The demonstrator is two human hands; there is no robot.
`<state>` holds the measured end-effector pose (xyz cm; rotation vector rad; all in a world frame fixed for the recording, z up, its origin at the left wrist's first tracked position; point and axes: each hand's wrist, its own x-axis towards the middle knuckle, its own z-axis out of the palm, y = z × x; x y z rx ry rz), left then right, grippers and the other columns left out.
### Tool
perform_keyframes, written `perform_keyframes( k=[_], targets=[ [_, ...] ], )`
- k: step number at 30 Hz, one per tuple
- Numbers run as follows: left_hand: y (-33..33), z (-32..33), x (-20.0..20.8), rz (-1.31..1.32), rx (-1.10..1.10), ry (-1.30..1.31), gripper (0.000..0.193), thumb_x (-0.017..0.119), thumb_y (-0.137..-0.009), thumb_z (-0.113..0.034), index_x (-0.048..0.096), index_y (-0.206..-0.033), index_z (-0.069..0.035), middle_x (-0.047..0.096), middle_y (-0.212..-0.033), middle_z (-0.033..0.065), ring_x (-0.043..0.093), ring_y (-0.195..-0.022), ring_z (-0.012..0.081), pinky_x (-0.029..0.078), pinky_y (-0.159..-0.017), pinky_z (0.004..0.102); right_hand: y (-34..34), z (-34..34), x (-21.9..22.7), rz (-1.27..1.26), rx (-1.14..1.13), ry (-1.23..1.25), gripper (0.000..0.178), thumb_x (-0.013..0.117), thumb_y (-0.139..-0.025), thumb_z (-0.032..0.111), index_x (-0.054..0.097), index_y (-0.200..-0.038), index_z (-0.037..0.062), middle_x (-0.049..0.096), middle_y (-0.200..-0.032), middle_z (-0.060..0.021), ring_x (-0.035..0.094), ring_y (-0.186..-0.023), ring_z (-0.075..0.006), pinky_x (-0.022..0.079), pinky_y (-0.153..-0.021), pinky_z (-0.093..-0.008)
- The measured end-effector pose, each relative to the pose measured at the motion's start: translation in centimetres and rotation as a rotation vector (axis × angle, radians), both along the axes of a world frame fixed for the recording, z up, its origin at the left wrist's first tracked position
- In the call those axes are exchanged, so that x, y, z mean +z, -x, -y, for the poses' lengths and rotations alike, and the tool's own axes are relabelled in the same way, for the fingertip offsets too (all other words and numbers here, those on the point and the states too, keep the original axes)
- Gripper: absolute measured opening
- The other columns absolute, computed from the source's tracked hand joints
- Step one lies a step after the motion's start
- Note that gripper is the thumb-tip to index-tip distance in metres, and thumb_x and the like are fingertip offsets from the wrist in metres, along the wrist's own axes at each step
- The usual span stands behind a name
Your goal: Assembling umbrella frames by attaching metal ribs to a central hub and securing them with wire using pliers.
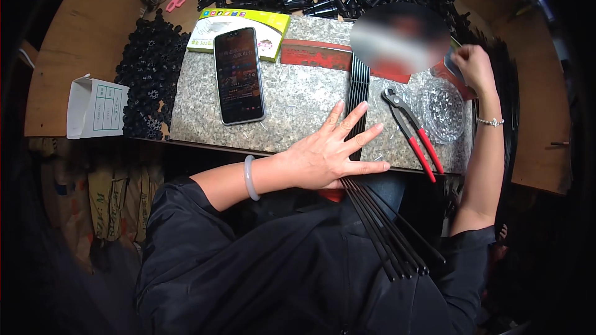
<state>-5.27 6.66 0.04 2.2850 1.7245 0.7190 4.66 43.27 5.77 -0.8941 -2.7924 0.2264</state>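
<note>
Head view: looking down at a speckled stone slab (298, 96) lying on a wooden surface (81, 43).
Left hand (326, 152): flat, fingers (366, 138) spread wide, palm pressed on a bundle of black rods (357, 96) near the slab's 6 o'clock edge.
Rods: they run from the slab's middle toward 6 o'clock, past the edge, and fan out over the person's dark lap.
Right hand (473, 65): raised at 2 o'clock, fingers curled on a reddish packet (448, 69); how firmly it grips, I cannot tell.
Pliers (411, 131): red handles, lying just right of the rods, jaws toward 12 o'clock.
Glass dish (442, 110): clear, just right of the pliers.
Phone (239, 74): screen lit, on the slab at 10 o'clock.
Boxes: a yellow-green box (273, 25) under the phone's top end; a white box (96, 108) at 9 o'clock.
Black parts (149, 80): heaped left of the slab and across 12 o'clock.
</note>
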Motion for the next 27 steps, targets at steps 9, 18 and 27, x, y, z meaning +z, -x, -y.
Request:
perform_keyframes(
  k=[9,18,27],
  targets=[
    [-1.8,0.5,6.4,0.411,-0.148,-0.112,0.055,0.064,-0.080,-0.040,0.053,-0.126,-0.011,0.050,-0.129,0.0139,0.035,-0.129,0.0384,0.026,-0.102,0.0596,-2.0,-0.5,-1.3,0.003,-0.044,0.064,0.017,0.068,-0.075,0.015,0.069,-0.084,0.0004,0.066,-0.078,-0.0173,0.065,-0.072,-0.0271,0.049,-0.067,-0.0328],
    [-3.3,0.5,12.1,0.531,-0.222,-0.082,0.036,0.065,-0.082,-0.012,0.058,-0.116,-0.003,0.065,-0.102,0.0137,0.063,-0.095,0.0295,0.048,-0.088,0.0415,-6.0,9.1,3.7,-0.694,0.180,0.135,0.015,0.052,-0.092,0.012,0.060,-0.094,-0.0007,0.061,-0.080,-0.0054,0.054,-0.072,-0.0096,0.043,-0.066,-0.0224],
    [-4.6,1.2,11.9,0.314,-0.133,-0.269,0.024,0.067,-0.080,-0.013,0.065,-0.102,-0.003,0.068,-0.087,0.0092,0.066,-0.077,0.0246,0.051,-0.083,0.0395,-14.5,24.9,8.6,-0.689,0.625,0.036,0.024,0.073,-0.066,0.005,0.069,-0.089,0.0063,0.045,-0.064,0.0000,0.043,-0.063,-0.0166,0.038,-0.066,-0.0332]
  ],
)
